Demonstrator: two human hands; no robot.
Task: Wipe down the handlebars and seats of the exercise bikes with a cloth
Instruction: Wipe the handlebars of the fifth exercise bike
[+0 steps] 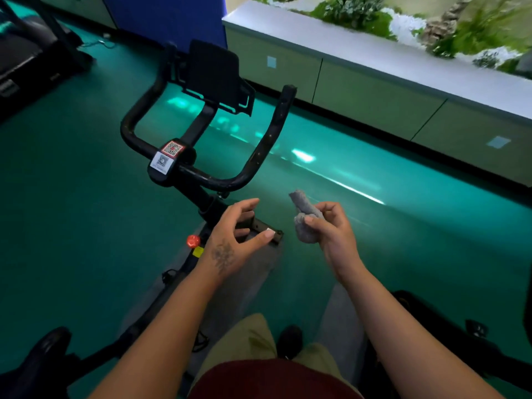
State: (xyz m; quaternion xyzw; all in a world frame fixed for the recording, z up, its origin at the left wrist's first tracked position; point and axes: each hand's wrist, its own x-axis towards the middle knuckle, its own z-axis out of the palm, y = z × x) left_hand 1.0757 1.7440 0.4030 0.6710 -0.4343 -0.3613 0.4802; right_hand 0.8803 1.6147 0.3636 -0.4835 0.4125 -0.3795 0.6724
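A bunched grey cloth [304, 221] is pinched in the right grip [331, 227], thumb and curled fingers closed round it, held clear of the bike. The left grip [234, 240] is spread loosely, nothing held, just left of the cloth. The black handlebars [201, 171] are seen ahead of both grips, untouched. A red knob [193, 241] is seen just left of the left grip.

Grey cloth [305, 218], black handlebars [201, 174], red knob [193, 241], teal floor [72, 211].
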